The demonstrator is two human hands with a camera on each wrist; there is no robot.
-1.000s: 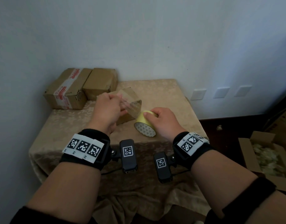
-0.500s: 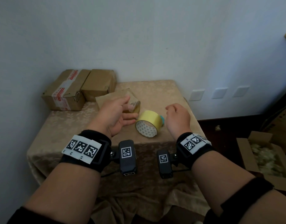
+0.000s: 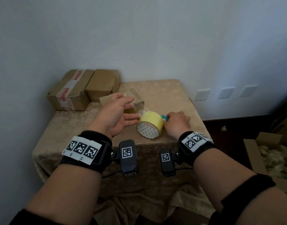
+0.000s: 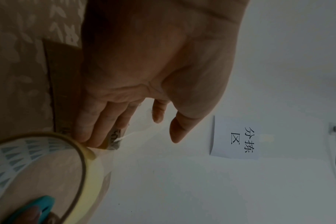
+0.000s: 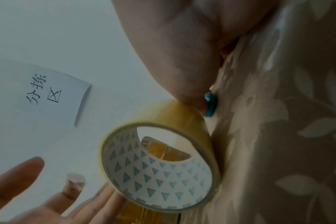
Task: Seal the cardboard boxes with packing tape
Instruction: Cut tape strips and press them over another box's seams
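A yellow tape roll (image 3: 150, 125) stands on edge on the beige tablecloth (image 3: 157, 93). A clear strip runs from it up to my left hand (image 3: 123, 111), whose fingers are straight, with the strip's end stuck to a fingertip (image 5: 75, 180). Behind that hand lies a small cardboard box (image 3: 107, 99), mostly hidden. My right hand (image 3: 176, 122) is just right of the roll, fingers curled onto a small teal tool (image 3: 164, 118) behind it. The wrist views show the roll (image 4: 48, 166) (image 5: 159, 166) and the teal tool (image 4: 42, 203) (image 5: 211, 104) under a fingertip.
Two closed cardboard boxes sit at the table's back left against the wall, one with red-and-white tape (image 3: 69, 91) and one plain (image 3: 103, 83). An open box of filling (image 3: 269, 159) stands on the floor at the right. A paper sign (image 4: 238, 136) hangs on the wall.
My right hand let go of the roll, swung right, then came back down onto the teal tool. My left hand opened and lifted the strip's end higher.
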